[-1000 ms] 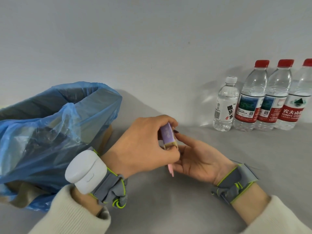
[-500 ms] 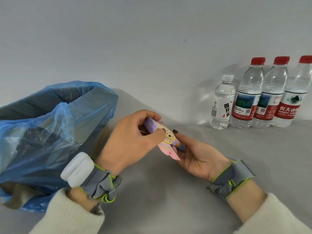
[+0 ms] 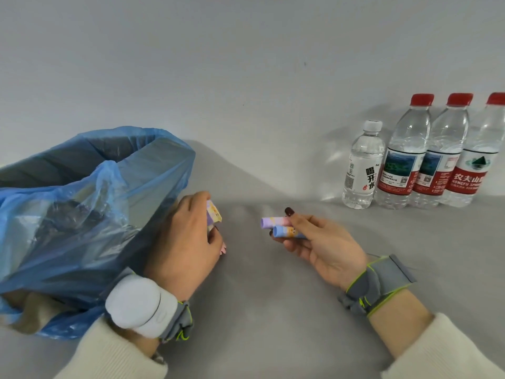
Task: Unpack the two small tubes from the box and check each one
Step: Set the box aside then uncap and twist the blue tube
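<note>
My right hand (image 3: 319, 246) holds two small tubes side by side, palm up: a purple-and-pink tube (image 3: 274, 221) on the far side and a blue tube (image 3: 287, 232) with a cartoon print nearer me. Both point left, their ends sticking out past my fingers. My left hand (image 3: 185, 242) is closed around the small printed box (image 3: 213, 214), purple and yellow, with a pink flap showing below my fingers. The box sits close to the blue bag's edge. The two hands are apart, with bare grey table (image 3: 259, 310) between them.
A bin lined with a blue plastic bag (image 3: 82, 203) stands at the left, its mouth open. Several water bottles (image 3: 426, 160) stand in a row against the wall at the back right. Grey bands wrap both wrists; the left one carries a white device (image 3: 140, 307).
The tubes have come out of the box. My left hand has pulled the box away to the left toward the bag, while my right hand keeps both tubes.
</note>
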